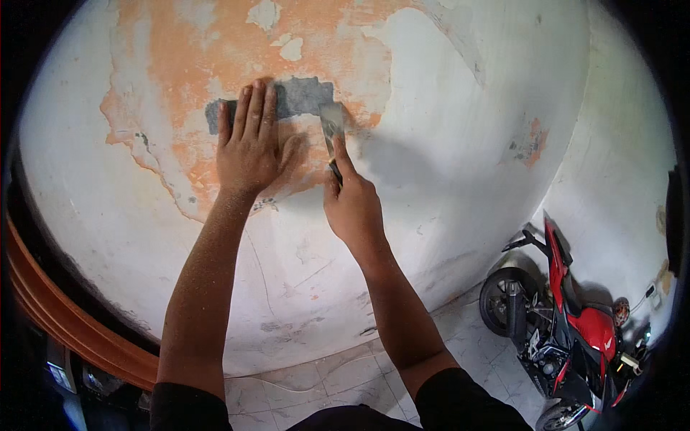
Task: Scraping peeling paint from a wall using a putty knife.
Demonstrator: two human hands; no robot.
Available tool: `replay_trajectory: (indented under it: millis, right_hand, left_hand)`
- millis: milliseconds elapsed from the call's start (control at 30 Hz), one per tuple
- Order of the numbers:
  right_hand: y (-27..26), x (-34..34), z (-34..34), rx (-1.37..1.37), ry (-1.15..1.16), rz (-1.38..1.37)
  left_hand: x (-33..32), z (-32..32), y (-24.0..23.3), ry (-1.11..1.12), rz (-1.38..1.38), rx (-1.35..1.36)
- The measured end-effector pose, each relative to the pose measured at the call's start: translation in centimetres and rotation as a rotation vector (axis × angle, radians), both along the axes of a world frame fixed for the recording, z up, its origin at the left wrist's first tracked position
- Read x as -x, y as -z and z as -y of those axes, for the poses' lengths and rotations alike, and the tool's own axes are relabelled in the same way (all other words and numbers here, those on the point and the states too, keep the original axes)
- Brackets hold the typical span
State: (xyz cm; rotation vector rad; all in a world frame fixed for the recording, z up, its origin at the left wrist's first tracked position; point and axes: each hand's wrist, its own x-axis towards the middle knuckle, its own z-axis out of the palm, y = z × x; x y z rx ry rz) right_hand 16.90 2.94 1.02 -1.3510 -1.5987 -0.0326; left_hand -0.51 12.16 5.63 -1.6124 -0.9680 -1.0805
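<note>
My left hand lies flat against the wall, its fingers pointing up across a strip of bare grey plaster. In my right hand is a putty knife, its blade tip at the lower right end of the grey strip. My right index finger lies along the blade. Around the strip, an orange layer of old paint shows with ragged edges. White paint covers the wall beyond it. Most of the knife's handle is hidden in my fist.
A red and black motorcycle stands at the lower right, near the wall corner. Pale tiles cover the floor, with a thin cable along it. An orange-brown moulded edge curves along the lower left.
</note>
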Motion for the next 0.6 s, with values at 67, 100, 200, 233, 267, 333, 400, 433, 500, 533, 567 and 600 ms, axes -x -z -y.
replay_trajectory:
  millis: [67, 100, 200, 233, 267, 333, 400, 433, 500, 533, 567, 600]
  right_hand:
    - [-1.8, -0.5, -0.4, 0.020, 0.024, 0.007]
    - [-2.1, -0.5, -0.5, 0.025, 0.019, 0.014]
    - [-0.7, -0.4, -0.2, 0.030, 0.040, 0.007]
    - [0.1, -0.2, 0.0, 0.031, 0.037, 0.008]
    - [1.2, 0.0, 0.4, 0.071, 0.032, -0.016]
    - [3.0, -0.1, 0.2, 0.012, 0.030, -0.038]
    - [2.5, -0.3, 0.0, 0.031, 0.055, -0.051]
    - [1.6, -0.2, 0.1, 0.051, 0.080, -0.067]
    - [-1.0, -0.1, 0.0, 0.037, 0.049, -0.104]
    - [-3.0, 0.0, 0.6, 0.097, 0.055, -0.100]
    - [-4.0, 0.1, 0.9, 0.157, 0.060, -0.096]
    - [-4.2, -0.1, 0.9, 0.128, 0.062, -0.099]
  left_hand:
    - [-0.1, -0.2, 0.2, 0.016, -0.004, 0.007]
    - [0.1, -0.3, 0.2, 0.003, -0.008, -0.002]
    - [0.2, -0.2, 0.4, 0.020, -0.020, -0.013]
    - [0.5, -0.1, 0.4, -0.034, -0.042, 0.000]
    - [0.6, -0.2, 0.5, -0.072, -0.048, -0.015]
    - [-0.2, -0.6, 1.0, -0.070, -0.053, 0.015]
    - [-0.8, -1.1, 1.2, 0.040, -0.042, 0.016]
    - [-1.1, -1.1, 1.0, 0.040, -0.044, 0.018]
    - [-1.4, -1.2, 0.8, 0.071, -0.056, 0.010]
    - [-1.5, -1.0, 0.5, 0.028, -0.092, -0.004]
    - [-1.5, -0.8, 0.3, 0.028, -0.094, -0.003]
    - [-1.9, -0.6, 0.0, 0.034, -0.108, 0.016]
